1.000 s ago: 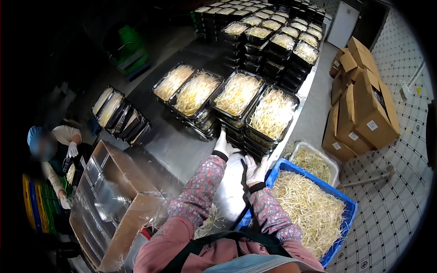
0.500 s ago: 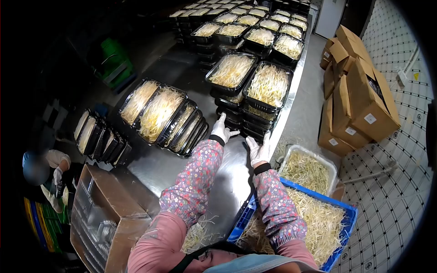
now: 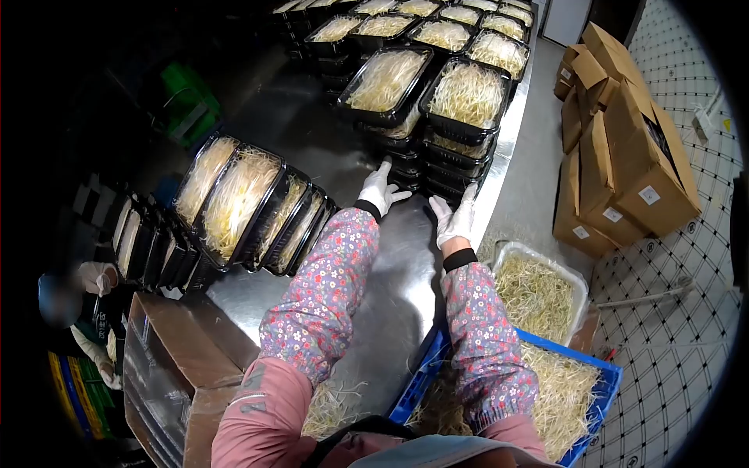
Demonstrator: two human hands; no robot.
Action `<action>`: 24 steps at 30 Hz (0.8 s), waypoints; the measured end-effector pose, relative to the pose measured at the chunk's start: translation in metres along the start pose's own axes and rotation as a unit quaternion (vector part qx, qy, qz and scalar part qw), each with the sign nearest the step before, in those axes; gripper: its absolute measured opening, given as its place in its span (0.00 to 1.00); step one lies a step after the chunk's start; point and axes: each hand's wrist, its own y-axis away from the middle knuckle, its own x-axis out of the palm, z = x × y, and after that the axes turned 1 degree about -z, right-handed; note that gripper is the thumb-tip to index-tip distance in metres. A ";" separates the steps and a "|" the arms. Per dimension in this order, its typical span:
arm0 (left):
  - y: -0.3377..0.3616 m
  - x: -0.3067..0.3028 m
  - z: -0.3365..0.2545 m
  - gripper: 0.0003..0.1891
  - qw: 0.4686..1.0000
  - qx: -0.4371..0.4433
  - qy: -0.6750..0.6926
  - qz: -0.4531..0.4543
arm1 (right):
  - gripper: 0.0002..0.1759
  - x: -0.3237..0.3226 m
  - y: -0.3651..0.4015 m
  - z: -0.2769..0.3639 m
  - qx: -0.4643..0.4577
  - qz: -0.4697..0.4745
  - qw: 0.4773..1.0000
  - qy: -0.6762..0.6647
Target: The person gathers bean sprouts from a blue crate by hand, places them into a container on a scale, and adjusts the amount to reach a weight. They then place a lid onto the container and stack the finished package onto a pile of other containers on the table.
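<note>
Two stacks of black trays filled with bean sprouts stand side by side on the metal table (image 3: 390, 288), the left stack (image 3: 386, 82) and the right stack (image 3: 468, 97). My left hand (image 3: 380, 189), white-gloved, is at the foot of the left stack, its fingers spread and touching or nearly touching the lowest trays. At the near side of the right stack, by the table's edge, is my right hand (image 3: 455, 217), gloved too, with fingers apart against the bottom trays. Neither hand is wrapped round anything.
Leaning filled trays (image 3: 242, 203) lie to the left. A cardboard box of clear lids (image 3: 183, 366), a blue crate of sprouts (image 3: 558, 398) and a white tub (image 3: 538, 296) are near me. Cartons (image 3: 624, 156) stand right. A co-worker (image 3: 94, 312) is far left.
Both stacks have moved away from me along the table, closer to the rows behind, with my hands at their base. The view has shifted somewhat.
</note>
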 end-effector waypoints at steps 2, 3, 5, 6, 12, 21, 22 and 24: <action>0.009 0.001 -0.004 0.45 1.000 0.003 -0.022 0.019 | 0.51 0.003 0.000 0.000 0.014 -0.016 1.000 -0.013; 0.010 0.003 -0.003 0.46 1.000 0.002 -0.029 0.012 | 0.52 0.002 -0.002 0.001 0.021 -0.022 0.999 -0.018; 0.013 0.000 0.001 0.52 0.998 0.008 -0.058 0.021 | 0.63 -0.005 0.001 0.007 0.052 0.006 0.998 0.018; 0.017 -0.004 0.004 0.55 0.997 -0.001 -0.077 0.018 | 0.68 -0.008 0.006 0.008 0.063 -0.003 0.997 0.039; 0.105 -0.040 0.040 0.45 0.992 0.046 -0.105 0.046 | 0.29 0.025 0.091 0.001 -0.053 0.026 0.948 0.313; 0.260 -0.113 0.050 0.19 0.985 0.057 -0.100 0.132 | 0.39 0.252 0.082 0.017 -0.508 0.265 0.240 0.783; 0.266 -0.127 0.050 0.19 0.984 0.077 -0.092 0.134 | 0.40 0.256 0.066 0.021 -0.415 0.237 0.166 0.862; 0.295 -0.145 0.028 0.19 0.980 0.122 -0.126 0.098 | 0.35 0.263 0.046 0.028 -0.422 0.215 0.189 0.860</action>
